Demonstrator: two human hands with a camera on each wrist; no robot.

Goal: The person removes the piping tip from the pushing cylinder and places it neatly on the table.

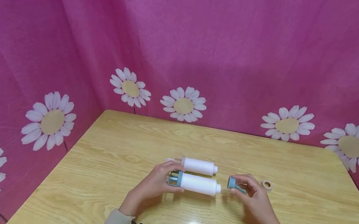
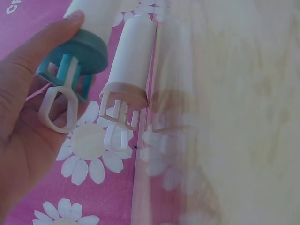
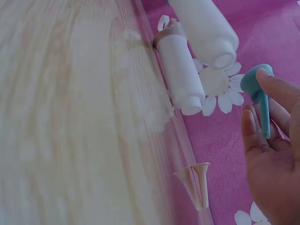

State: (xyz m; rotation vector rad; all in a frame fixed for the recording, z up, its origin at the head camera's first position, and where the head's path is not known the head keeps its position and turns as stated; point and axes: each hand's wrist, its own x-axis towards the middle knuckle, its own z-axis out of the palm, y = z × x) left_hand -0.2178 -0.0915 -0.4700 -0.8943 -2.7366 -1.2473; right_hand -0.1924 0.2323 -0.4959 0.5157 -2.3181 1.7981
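My left hand [image 1: 157,178] grips a white syringe-like tube [image 1: 199,184] by its teal collar, with the thumb on the barrel in the left wrist view. Its white ring-shaped plunger handle [image 2: 58,110] sticks out towards the palm. The tube is raised off the table, its narrow neck pointing right. Across a small gap, my right hand [image 1: 255,197] pinches a teal funnel-shaped nozzle [image 3: 258,84] between thumb and fingers. The nozzle's wide mouth faces the tube's neck, and its thin spout points back towards the palm.
A second white tube [image 1: 198,166] with a beige collar lies on the wooden table [image 1: 162,136] just behind the raised one. A beige nozzle [image 1: 267,185] stands on its own beyond my right hand. Pink cloth with daisies [image 1: 184,105] hangs along the table's back and left.
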